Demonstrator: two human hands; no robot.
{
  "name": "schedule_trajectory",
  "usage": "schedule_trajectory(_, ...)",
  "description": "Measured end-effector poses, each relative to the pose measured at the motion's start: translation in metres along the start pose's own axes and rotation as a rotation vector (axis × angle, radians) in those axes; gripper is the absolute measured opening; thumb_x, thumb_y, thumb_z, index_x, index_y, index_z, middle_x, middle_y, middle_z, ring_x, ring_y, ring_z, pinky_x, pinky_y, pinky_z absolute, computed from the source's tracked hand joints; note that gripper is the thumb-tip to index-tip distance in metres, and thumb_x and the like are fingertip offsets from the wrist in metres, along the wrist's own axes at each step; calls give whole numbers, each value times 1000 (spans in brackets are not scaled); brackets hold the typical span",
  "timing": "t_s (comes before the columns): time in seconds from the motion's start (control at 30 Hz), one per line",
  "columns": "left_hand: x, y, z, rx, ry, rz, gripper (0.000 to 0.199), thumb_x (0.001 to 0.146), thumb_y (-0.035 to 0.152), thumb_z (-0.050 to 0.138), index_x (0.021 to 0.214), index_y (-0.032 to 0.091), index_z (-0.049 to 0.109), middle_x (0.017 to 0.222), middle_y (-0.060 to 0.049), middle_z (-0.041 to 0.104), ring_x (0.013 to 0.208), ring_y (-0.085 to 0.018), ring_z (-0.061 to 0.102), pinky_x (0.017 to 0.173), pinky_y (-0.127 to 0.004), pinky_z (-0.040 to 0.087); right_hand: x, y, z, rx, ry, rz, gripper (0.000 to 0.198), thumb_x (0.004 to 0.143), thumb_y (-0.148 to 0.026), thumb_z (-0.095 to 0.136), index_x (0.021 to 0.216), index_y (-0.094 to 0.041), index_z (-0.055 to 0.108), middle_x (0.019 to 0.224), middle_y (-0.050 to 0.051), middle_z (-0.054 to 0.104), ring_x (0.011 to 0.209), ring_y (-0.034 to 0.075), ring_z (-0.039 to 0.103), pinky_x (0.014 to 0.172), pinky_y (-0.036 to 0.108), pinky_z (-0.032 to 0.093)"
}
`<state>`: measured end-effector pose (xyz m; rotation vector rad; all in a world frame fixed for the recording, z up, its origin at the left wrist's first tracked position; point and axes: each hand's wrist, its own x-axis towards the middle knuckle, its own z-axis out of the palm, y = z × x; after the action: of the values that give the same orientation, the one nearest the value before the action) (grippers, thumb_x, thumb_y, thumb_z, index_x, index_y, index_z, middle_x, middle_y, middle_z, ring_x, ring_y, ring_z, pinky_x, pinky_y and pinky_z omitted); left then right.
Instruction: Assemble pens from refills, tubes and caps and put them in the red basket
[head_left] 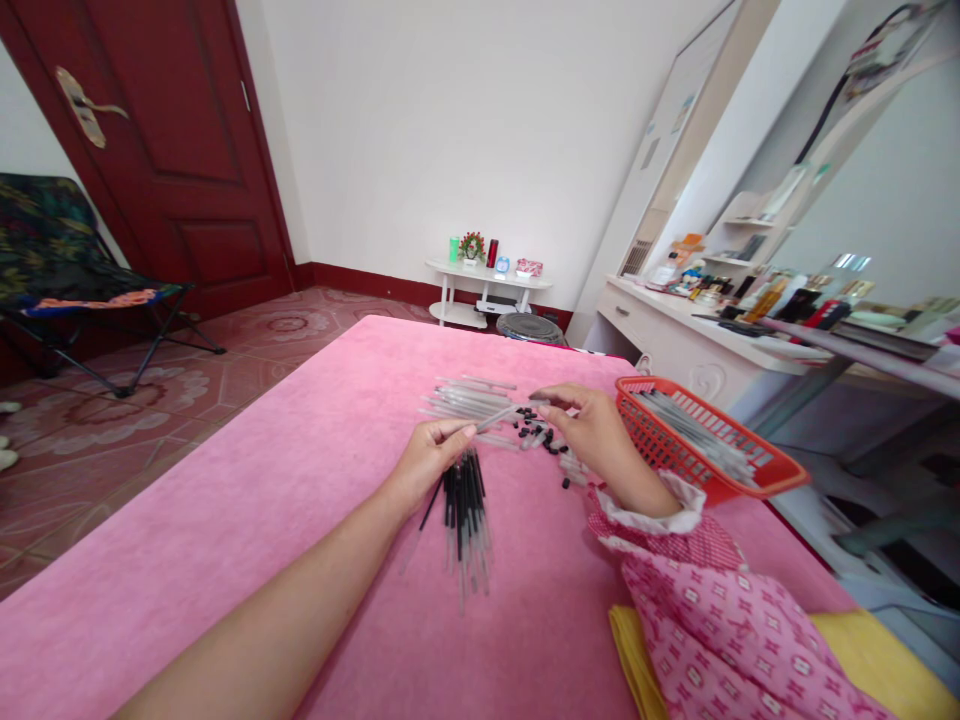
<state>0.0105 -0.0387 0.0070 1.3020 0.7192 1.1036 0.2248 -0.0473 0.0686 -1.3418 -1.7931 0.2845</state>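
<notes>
A thin, clear, pen-like tube [496,416] runs slantwise between my two hands. My left hand [431,462] pinches its near end between thumb and finger. At the far end, the thumb and fingers of my right hand [589,425] are closed; what small part they grip is hard to make out. Under my left hand lies a bundle of thin black-and-clear sticks [466,505]. Behind the tube is a pile of clear tubes [469,397]. Small black caps [551,440] and short clear pieces are scattered beside and below my right hand.
An orange basket [780,482] holding many clear tubes stands right of my right hand. Pink cloth [247,500] covers the table. Yellow fabric [634,650] lies under my right sleeve. A dressing table [675,335] with bottles stands at the right, a folding chair [82,270] at the left.
</notes>
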Motion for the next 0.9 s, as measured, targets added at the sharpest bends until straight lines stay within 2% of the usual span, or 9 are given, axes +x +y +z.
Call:
schedule_trajectory(0.23,1,-1,0,-9,7,2,35,72,46,63,74,11,66,48,8,23,44,-5,17,44,-23,10,0,8,0,-145,26,-1,21,75,-19,58,92,-19,71,90,6,70,79,19,62,74,30,46)
schedule_trajectory(0.47,1,-1,-1,26,-11,-13,37,72,47,63,76,10,68,48,8,25,44,-5,17,44,-22,11,-4,-5,3,-144,-40,-112,18,76,-16,58,90,-19,70,88,6,69,83,19,61,76,29,45)
schedule_trajectory(0.73,0,-1,-2,-8,-65,-64,36,74,47,61,71,11,64,45,8,26,40,-4,17,41,-22,9,-6,-11,4,-151,-184,-213,18,82,-19,55,93,-20,70,88,6,66,84,18,59,75,28,43)
schedule_trajectory(0.8,0,-2,-2,10,-54,-47,35,73,46,62,71,11,66,44,7,31,40,-4,21,41,-20,12,-7,-13,3,-158,-202,-227,19,83,-19,54,93,-21,70,89,7,66,84,19,59,75,28,42)
schedule_trajectory(0.9,2,-3,-3,99,2,33,29,71,40,66,72,11,70,53,1,53,48,-7,41,46,-20,29,-7,-15,4,-168,-225,-239,18,83,-19,53,91,-20,69,87,7,65,83,19,58,73,28,41)
